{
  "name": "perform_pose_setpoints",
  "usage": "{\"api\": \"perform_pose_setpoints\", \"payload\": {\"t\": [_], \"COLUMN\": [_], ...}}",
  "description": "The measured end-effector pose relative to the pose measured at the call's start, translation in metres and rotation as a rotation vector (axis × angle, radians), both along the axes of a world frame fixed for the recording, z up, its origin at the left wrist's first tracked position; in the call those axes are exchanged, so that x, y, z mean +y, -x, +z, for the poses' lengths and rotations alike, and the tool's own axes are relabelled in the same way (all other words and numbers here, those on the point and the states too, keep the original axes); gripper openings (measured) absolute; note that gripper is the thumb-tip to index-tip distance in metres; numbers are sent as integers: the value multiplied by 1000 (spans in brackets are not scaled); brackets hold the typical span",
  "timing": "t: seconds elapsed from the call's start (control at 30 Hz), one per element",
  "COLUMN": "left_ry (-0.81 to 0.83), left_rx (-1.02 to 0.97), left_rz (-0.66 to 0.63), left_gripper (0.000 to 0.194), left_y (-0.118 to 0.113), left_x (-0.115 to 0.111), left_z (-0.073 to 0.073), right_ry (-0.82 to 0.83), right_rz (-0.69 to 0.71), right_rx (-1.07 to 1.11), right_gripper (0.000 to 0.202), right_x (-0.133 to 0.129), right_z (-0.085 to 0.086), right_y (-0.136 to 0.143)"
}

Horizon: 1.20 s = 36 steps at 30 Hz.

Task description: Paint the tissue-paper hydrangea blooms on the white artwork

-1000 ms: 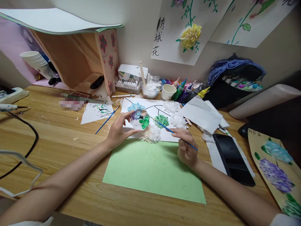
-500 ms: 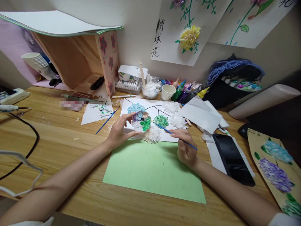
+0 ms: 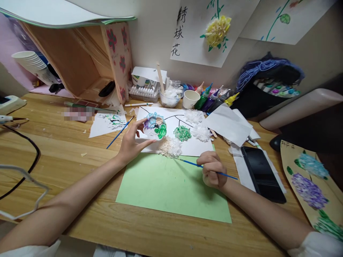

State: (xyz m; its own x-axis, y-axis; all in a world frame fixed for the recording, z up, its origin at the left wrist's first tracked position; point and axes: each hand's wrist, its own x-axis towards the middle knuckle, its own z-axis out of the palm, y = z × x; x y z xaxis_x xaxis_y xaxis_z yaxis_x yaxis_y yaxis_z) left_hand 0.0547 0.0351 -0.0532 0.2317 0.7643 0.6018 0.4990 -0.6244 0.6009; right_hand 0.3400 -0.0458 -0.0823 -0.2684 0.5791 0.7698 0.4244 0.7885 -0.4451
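Observation:
My left hand (image 3: 132, 141) grips a small round paint palette (image 3: 155, 127) by its edge, with purple, black, peach and green paint in it. In my right hand (image 3: 213, 169) is a thin blue paintbrush (image 3: 190, 163), its tip close to the lower edge of a cream-tinted paper flower (image 3: 170, 147). That flower sits on a white sheet (image 3: 150, 149) with drawn black stems. A green flower (image 3: 182, 133) and white flowers (image 3: 201, 132) lie on the same sheet. The palette partly covers a light-blue flower (image 3: 154, 116). Under the white sheet lies green paper (image 3: 171, 192).
Another blue brush (image 3: 119, 132) rests by a paint-smeared paper (image 3: 108, 125) on the left. Behind stand a white cup (image 3: 191, 99), a bowl of white scraps (image 3: 170, 98) and paint bottles (image 3: 213, 100). A black phone (image 3: 264, 175) lies at right.
The brush has left the palette's side and come down toward me, its tip now by the cream-tinted flower. My left hand still holds the palette, and the whole view has shifted slightly.

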Motion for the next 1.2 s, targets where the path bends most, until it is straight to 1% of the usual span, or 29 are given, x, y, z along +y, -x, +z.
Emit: {"api": "perform_pose_setpoints", "payload": {"t": [0.03,0.1,0.2,0.4,0.5,0.57,0.7,0.87,0.97,1.2], "left_ry": [1,13,30,32,26,23,24,13,0,-7], "left_rx": [1,2,-1,8,4,4,21,21,16,19], "left_rz": [1,4,7,15,10,9,14,15,15,19], "left_gripper": [68,68,68,69,69,69,69,69,69,69], "left_y": [0,0,0,1,1,1,1,0,0,0], "left_x": [0,0,0,-1,-1,0,0,0,0,0], "left_z": [0,0,0,0,0,0,1,0,0,-1], "right_ry": [-52,-94,-100,-97,-134,-151,-125,-139,-123,-81], "right_rz": [37,81,68,60,63,68,70,50,57,41], "right_rx": [1,-15,-3,-16,29,21,-40,3,-28,4], "right_gripper": [27,23,25,25,27,27,25,25,25,23], "right_x": [1,2,2,0,0,1,2,2,1,2], "right_z": [3,8,12,14,16,17,18,17,17,13], "right_y": [1,4,6,7,8,9,10,10,10,9]}}
